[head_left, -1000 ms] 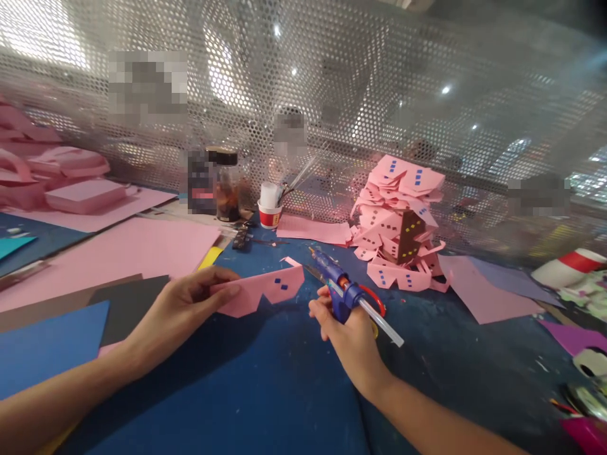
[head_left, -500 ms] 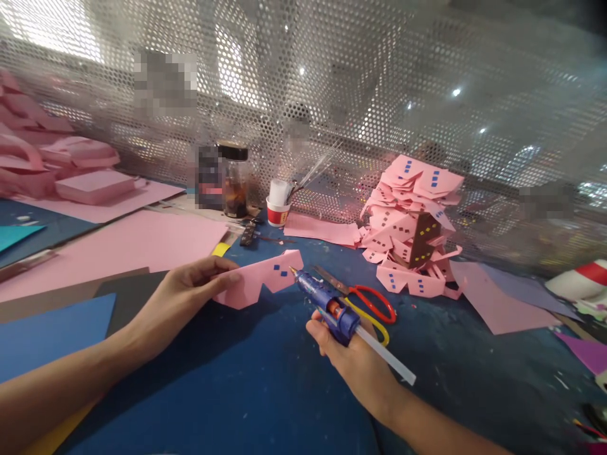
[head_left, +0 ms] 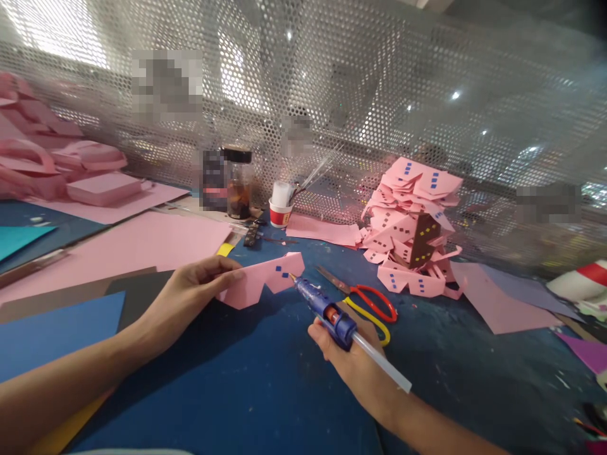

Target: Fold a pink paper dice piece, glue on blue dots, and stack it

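Note:
Between the thumb and fingers of my left hand point(head_left: 199, 281) is the left end of a pink paper cutout point(head_left: 249, 284). The cutout has a notched lower edge, and small blue squares show near its right end. My right hand point(head_left: 353, 360) is wrapped round a blue glue gun point(head_left: 322, 309), with a clear glue stick point(head_left: 382, 361) poking out of its back. The gun's nozzle is at the cutout's right part, close to the blue squares; whether it touches, I cannot tell. Scissors point(head_left: 374, 303) with red and yellow handles lie just behind the gun.
A tall pile of pink paper pieces point(head_left: 403, 221) with coloured squares stands at the back right. Farther left are a red-and-white cup point(head_left: 280, 213), a lidded jar point(head_left: 238, 186) and pink sheets point(head_left: 156, 243). A perforated metal screen point(head_left: 341, 82) runs behind the blue table point(head_left: 246, 385).
The glue gun's nozzle has shifted slightly left and down along the cutout, nearer the blue squares. My left hand keeps its hold, and the whole view has swung a little.

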Demonstrator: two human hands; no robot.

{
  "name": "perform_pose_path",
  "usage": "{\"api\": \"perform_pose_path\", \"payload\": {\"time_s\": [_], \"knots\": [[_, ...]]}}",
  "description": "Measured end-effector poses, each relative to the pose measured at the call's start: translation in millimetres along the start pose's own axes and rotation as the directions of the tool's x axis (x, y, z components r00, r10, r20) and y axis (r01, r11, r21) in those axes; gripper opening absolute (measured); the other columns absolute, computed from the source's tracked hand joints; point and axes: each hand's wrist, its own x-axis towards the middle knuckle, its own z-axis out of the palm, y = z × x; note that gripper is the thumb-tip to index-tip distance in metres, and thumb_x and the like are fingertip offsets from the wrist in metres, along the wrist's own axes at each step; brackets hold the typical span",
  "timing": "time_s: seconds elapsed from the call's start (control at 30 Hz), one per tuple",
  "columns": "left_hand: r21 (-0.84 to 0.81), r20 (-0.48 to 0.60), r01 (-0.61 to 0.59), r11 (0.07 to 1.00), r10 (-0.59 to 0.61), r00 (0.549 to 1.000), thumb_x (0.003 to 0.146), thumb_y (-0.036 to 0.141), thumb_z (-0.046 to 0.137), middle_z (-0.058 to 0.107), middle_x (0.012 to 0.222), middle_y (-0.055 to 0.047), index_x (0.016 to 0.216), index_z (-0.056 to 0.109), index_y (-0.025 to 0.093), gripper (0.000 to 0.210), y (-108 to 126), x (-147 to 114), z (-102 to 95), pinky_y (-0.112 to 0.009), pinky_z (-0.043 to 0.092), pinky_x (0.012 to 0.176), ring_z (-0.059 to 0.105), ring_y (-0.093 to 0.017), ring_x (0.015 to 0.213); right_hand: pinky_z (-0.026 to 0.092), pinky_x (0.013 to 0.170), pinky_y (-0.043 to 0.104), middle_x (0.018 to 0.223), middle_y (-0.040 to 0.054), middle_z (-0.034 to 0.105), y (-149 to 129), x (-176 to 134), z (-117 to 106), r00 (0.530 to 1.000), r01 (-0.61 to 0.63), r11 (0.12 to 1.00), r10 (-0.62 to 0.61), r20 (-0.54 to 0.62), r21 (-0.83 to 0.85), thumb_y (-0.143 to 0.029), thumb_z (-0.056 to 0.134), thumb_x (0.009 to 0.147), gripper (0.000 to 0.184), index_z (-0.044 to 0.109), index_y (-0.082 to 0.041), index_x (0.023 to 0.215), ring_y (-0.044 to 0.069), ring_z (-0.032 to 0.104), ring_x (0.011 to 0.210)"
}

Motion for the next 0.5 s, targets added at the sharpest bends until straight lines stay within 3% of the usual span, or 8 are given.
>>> {"api": "perform_pose_path", "payload": {"time_s": [0.5], "knots": [[-0.053,-0.008,0.001,0.999,-0.002,1.0,0.087,0.047,0.067,0.06,0.073,0.004,0.087,0.068,0.02,0.027,-6.7,0.9,-1.5,-0.024,0.035,0.065,0.049,-0.014,0.071,0.043,0.05,0.025,0.059,-0.0034,0.057,3.8,-1.2,1.1,0.999,-0.025,1.0,0.024,0.038,0.016,-0.051,0.062,0.091,0.031,0.057,-0.023,0.078,0.013,0.055,0.052]]}}
